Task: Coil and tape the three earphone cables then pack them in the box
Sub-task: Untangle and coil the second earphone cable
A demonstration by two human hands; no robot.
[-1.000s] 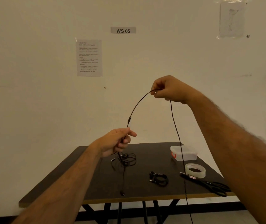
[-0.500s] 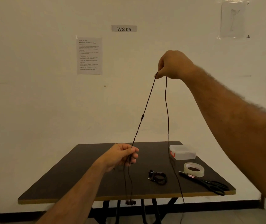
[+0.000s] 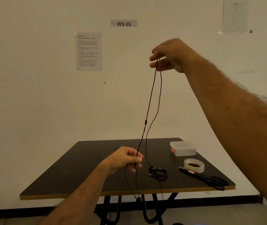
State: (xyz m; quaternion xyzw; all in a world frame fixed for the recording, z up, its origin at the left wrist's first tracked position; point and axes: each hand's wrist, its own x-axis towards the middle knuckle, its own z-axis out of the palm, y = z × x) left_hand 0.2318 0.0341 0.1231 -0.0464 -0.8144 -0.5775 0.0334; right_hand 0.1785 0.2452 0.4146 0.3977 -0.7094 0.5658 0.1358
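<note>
Now | thin black cable (image 3: 149, 104) | right hand (image 3: 170, 56) pinches | left hand (image 3: 126, 158) grips

Dark table (image 3: 84, 172) — box (image 3: 183, 148), tape (image 3: 194, 165), scissors (image 3: 210, 179), coiled earphones (image 3: 158, 173).

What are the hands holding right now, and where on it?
Both hold one black earphone cable: the right hand pinches its raised bend, the left hand grips it lower down, earbuds dangling below.

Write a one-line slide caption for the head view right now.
Right hand and left hand hold an earphone cable stretched above the table.
</note>
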